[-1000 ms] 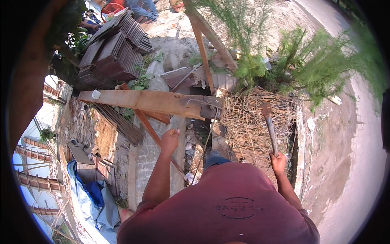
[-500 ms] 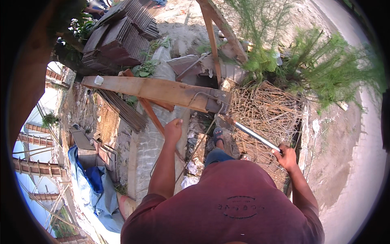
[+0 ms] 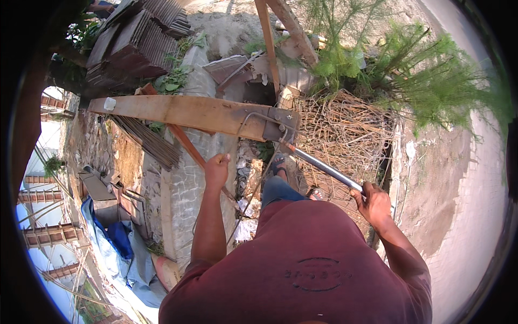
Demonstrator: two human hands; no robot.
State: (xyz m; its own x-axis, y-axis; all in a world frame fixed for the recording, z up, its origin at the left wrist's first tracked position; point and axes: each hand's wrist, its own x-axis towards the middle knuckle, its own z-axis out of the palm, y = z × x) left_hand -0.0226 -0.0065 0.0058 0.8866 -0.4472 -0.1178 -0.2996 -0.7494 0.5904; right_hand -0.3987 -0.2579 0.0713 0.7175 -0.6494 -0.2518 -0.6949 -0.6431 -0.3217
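Note:
My right hand grips a long silver metal pipe; its rusty far end meets the bent steel bars at the dark plate on the near-horizontal wooden beam's right end. My left hand is closed below the beam, beside a slanting red-brown timber; what its fingers hold is hidden. A thin steel rod runs down from the beam's end past my left hand. Under the pipe lies a tangled heap of rusty bent rebar.
Stacked corrugated sheets stand at upper left, above a bundle of bars. Leafy branches hang at upper right. A blue tarp lies lower left. My sandalled feet stand among rubble. A partly hidden person is at top left.
The pipe has swung down and left to the beam's plated end, with my right hand following lower. My left hand has risen slightly. The view has shifted, and more of my feet shows.

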